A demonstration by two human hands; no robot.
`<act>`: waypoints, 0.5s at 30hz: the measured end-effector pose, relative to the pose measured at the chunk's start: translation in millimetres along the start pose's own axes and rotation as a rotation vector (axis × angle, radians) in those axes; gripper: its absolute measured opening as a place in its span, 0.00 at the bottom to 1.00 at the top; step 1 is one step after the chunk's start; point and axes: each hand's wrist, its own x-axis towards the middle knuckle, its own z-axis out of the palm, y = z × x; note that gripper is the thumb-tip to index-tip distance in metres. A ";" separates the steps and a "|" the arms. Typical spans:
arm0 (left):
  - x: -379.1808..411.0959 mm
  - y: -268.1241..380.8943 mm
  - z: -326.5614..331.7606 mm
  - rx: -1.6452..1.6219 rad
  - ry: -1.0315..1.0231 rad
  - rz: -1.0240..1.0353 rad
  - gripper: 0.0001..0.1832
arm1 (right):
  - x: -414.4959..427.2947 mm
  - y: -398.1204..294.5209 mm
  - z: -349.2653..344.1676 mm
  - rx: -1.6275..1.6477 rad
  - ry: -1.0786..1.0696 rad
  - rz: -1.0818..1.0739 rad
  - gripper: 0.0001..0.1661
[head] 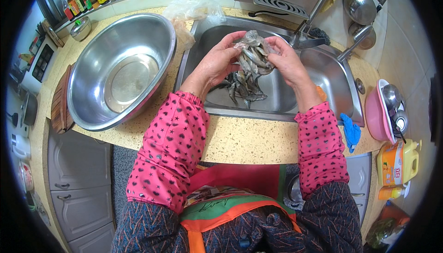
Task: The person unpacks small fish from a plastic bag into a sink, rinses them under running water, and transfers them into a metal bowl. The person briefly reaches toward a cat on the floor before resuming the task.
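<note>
Above the larger sink basin, my left hand and my right hand grip opposite sides of a clear plastic bag. Several small silvery fish show at the bag's mouth, tilted down towards the basin. Below them, a heap of loose small fish lies on the basin floor. Parts of the heap are hidden behind the bag and my left hand. Both of my forearms wear pink sleeve covers with dark hearts and stars.
A large steel bowl stands left of the sink, by a wooden board. Crumpled plastic bags lie behind. The faucet rises at the back. A blue cloth hangs over the right front rim, near a pink basin holding ladles.
</note>
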 end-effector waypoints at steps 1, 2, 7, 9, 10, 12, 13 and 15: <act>-0.2 1.3 0.9 0.012 0.020 -0.026 0.23 | -0.5 -0.1 1.1 0.014 0.011 0.008 0.20; 0.1 1.1 1.3 0.017 0.039 -0.037 0.22 | -1.5 -0.6 3.4 0.028 0.023 0.016 0.18; 1.5 -0.8 1.6 -0.028 0.146 -0.091 0.17 | -0.1 -0.4 14.7 0.116 0.082 0.013 0.13; 4.4 -3.8 -1.5 -0.100 0.200 -0.066 0.15 | 1.5 2.6 15.7 0.085 0.109 -0.039 0.10; 6.1 -5.6 -3.3 -0.136 0.226 -0.053 0.15 | 2.8 5.5 13.7 0.121 0.127 -0.025 0.10; 8.4 -8.0 -6.5 -0.169 0.259 -0.061 0.15 | 5.1 9.2 9.7 0.194 0.161 0.004 0.09; 8.5 -8.4 -7.9 -0.185 0.277 -0.066 0.15 | 4.7 8.8 9.0 0.303 0.176 0.027 0.08; 5.3 -5.0 -12.0 -0.110 0.268 -0.105 0.15 | 3.1 6.7 8.0 0.520 0.207 0.074 0.07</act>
